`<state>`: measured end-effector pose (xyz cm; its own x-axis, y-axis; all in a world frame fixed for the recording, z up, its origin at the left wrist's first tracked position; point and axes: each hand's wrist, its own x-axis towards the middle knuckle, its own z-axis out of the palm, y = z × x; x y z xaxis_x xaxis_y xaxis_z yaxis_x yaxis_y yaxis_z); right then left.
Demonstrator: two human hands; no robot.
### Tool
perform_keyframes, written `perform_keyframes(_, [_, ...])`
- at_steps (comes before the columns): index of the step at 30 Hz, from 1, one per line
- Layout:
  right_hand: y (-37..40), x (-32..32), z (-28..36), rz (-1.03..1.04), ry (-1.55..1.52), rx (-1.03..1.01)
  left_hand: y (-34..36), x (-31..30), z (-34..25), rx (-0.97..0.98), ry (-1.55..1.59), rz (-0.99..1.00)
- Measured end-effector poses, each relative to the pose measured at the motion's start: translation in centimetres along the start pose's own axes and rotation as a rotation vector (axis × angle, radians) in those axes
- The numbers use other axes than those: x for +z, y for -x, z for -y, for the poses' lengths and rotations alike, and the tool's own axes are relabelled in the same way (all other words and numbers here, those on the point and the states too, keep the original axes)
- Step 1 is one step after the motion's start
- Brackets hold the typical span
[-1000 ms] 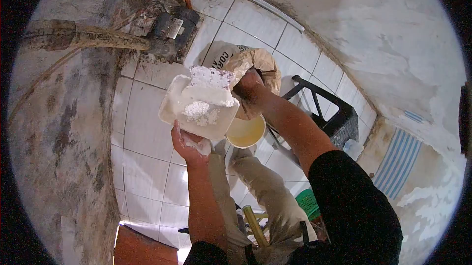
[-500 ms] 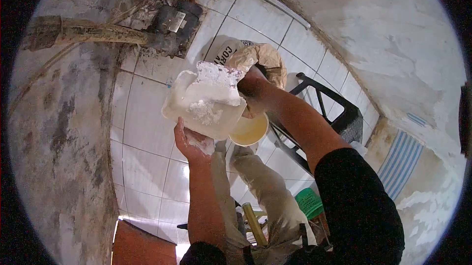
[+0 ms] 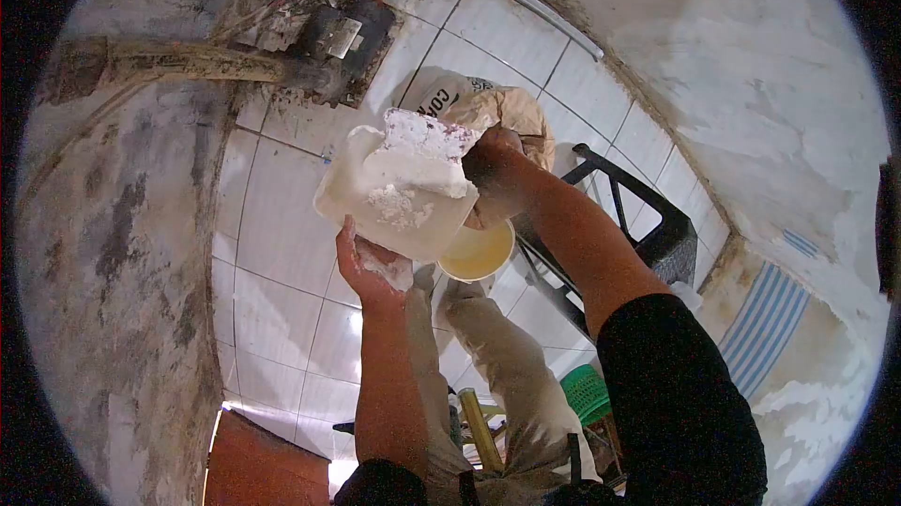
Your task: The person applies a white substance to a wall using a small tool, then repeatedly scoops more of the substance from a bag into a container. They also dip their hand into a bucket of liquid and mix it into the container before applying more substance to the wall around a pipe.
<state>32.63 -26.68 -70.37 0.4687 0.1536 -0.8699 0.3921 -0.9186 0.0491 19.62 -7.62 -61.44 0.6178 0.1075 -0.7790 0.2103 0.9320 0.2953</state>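
My left hand [image 3: 374, 267] holds up a translucent whitish plastic tub [image 3: 422, 236] from below, its thumb against the wall. White powder lies inside the tub, along with a flat, powder-caked piece [image 3: 427, 163] with reddish specks, whose kind I cannot make out. To its right, my right hand [image 3: 496, 151] is at the crumpled mouth of a brown paper bag [image 3: 526, 126] with black printed letters. The bag and the wrist's angle hide its fingers. A round bucket [image 3: 477, 253] with a yellowish inside stands beneath, partly covered by the tub.
A black frame-like plastic stand [image 3: 648, 224] stands at the right. A dark motor-like box [image 3: 347, 46] with a thick pipe [image 3: 188, 63] sits at the upper left by the stained wall. A green basket [image 3: 587, 393] is near my legs on the tiled floor.
My right hand has drawn up slightly at the bag's mouth, and the bag's opening shows less. The tub in my left hand has shifted a little to the right.
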Motion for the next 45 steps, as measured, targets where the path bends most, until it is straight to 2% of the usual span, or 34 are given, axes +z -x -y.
perform_keyframes(17, [-3.7,5.4,-1.7,-0.166,-0.108,0.091,0.4,-0.9,0.1,0.046,0.007,0.02])
perform_keyframes(18, [-0.1,7.9,-3.9,-0.175,-0.111,0.097,0.5,-0.9,0.0,0.045,0.008,0.022])
perform_keyframes(20, [-4.8,5.2,-2.0,-0.192,-0.113,0.109,0.5,-0.8,-0.1,0.057,-0.046,-0.048])
perform_keyframes(21, [-0.6,8.3,-3.7,-0.2,-0.113,0.115,0.5,-1.0,-0.1,0.055,-0.042,-0.047])
perform_keyframes(22, [-4.5,6.1,-2.4,-0.207,-0.113,0.117,0.4,-1.2,0.0,0.073,-0.042,-0.048])
perform_keyframes(25, [-5.1,7.3,-2.0,-0.222,-0.118,0.125,0.3,-1.7,-0.1,0.077,-0.034,-0.067])
perform_keyframes(26, [-3.1,5.8,-1.0,-0.219,-0.117,0.125,0.3,-1.8,-0.1,0.066,-0.026,-0.08])
perform_keyframes(28, [3.2,0.5,2.3,-0.393,0.16,0.215,0.1,-2.3,-0.2,0.055,-0.012,-0.059])
perform_keyframes(29, [-3.4,3.3,-0.4,-0.39,0.16,0.213,0.1,-2.5,-0.1,0.044,-0.004,-0.038])
perform_keyframes(30, [-6.9,7.9,-1.8,-0.414,0.126,0.076,0.0,-2.6,-0.1,0.044,-0.003,-0.042])
perform_keyframes(31, [-5.8,8.8,-0.7,-0.434,0.088,-0.061,0.0,-2.7,-0.1,0.047,0.021,-0.01])
perform_keyframes(32, [-5.7,8.6,-0.6,-0.429,0.085,-0.063,0.0,-2.8,-0.1,0.051,0.045,0.023])
perform_keyframes(34, [-4.4,5.6,0.0,-0.003,0.027,0.093,-0.2,-3.4,0.2,0.061,0.015,-0.024])
perform_keyframes(36, [-3.5,4.6,0.5,-0.03,0.028,0.086,-0.2,-3.3,0.4,0.073,-0.013,-0.068])
perform_keyframes(45, [-1.2,3.5,1.2,-0.291,-0.032,0.099,-0.3,-3.5,0.4,0.028,-0.002,0.002])
